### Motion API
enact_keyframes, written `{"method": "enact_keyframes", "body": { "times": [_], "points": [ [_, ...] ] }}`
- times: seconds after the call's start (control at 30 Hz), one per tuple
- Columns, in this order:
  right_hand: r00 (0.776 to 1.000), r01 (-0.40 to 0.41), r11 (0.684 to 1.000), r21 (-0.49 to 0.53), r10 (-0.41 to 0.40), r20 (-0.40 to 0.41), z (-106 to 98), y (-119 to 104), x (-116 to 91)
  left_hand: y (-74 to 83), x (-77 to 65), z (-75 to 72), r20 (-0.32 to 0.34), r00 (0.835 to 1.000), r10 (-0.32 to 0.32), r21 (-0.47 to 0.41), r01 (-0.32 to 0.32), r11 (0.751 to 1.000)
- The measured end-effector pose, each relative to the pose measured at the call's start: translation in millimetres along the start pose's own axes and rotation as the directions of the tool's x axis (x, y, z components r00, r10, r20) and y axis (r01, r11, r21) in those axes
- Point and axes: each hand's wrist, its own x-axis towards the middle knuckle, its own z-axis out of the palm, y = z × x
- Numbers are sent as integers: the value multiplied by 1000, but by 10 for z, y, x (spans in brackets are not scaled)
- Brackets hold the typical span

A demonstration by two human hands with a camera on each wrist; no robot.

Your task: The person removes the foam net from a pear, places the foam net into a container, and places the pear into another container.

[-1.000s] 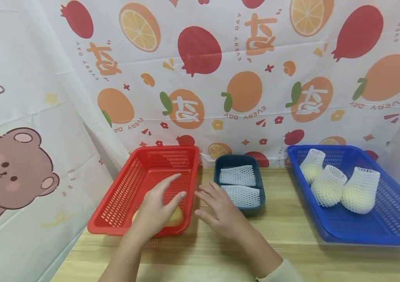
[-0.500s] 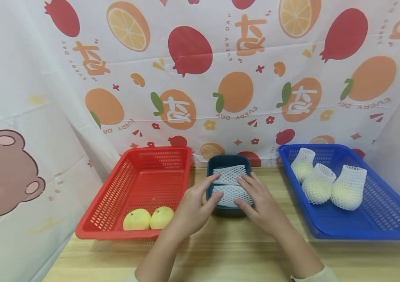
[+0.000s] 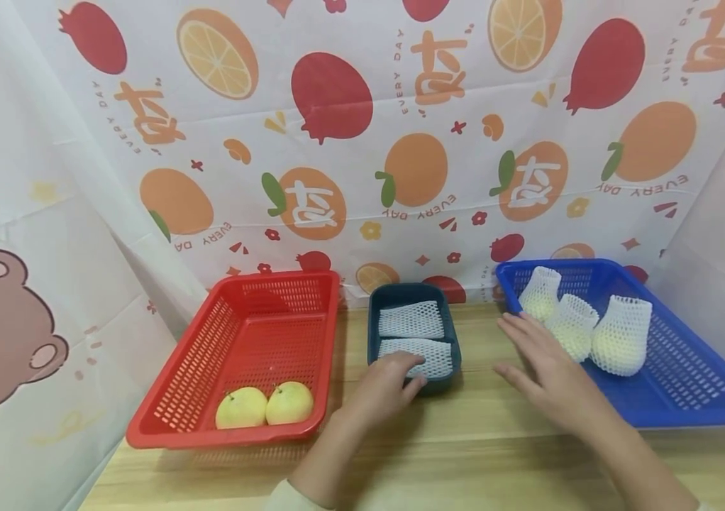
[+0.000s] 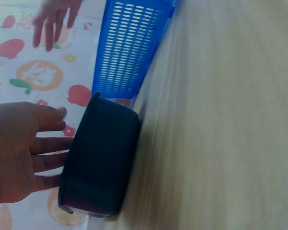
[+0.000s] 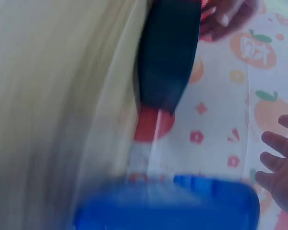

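Note:
My left hand (image 3: 388, 390) hovers at the front of a dark green box (image 3: 456, 358), its fingers loosely bent over the rim. Inside the box lie two flat white foam net sleeves (image 3: 412, 319), one behind the other. In the left wrist view, the left hand's fingers (image 4: 50, 160) are spread beside the box (image 4: 103, 158) and grip nothing. My right hand (image 3: 554, 376) is held near the left side of the blue basket (image 3: 688, 419), fingers extended and holding nothing. Three pale yellow fruits in foam nets (image 3: 621, 337) sit in that basket, one partly behind the right hand.
A red basket (image 3: 174, 436) stands on the left, with two round yellow pears (image 3: 289, 403) at its front. Wooden table (image 3: 452, 461) lies under everything. A fruit-printed cloth (image 3: 362, 163) hangs behind, and a bear-printed cloth (image 3: 5, 312) at the left.
My left hand has left the red basket for the green box, uncovering the pears. My right hand has gone from beside the box, over it, then right to the blue basket. The view has shifted.

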Motion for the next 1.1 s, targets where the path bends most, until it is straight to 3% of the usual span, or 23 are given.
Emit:
{"method": "enact_keyframes", "body": {
  "times": [0.2, 0.53, 0.77, 1.0, 1.1],
  "points": [
    [999, -34, 999, 16, 34, -30, -355, 356, -43, -60, 11, 82, -21, 998, 67, 41, -66, 997],
    [980, -157, 987, -31, 151, -129, -710, 1338, -108, -112, -6, 104, 34, 998, 54, -50, -52, 997],
    [950, -313, 949, -19, 313, -22, -727, 1792, -132, -139, -14, 108, 26, 998, 52, -77, -50, 996],
    [879, -459, 887, -44, 461, 118, -681, 2038, -114, -145, 5, 109, 32, 999, 35, -93, -32, 995],
    [863, -474, 879, -55, 476, 172, -658, 2108, -112, -144, 14, 101, 33, 999, 35, -90, -32, 995]
  ]
}}
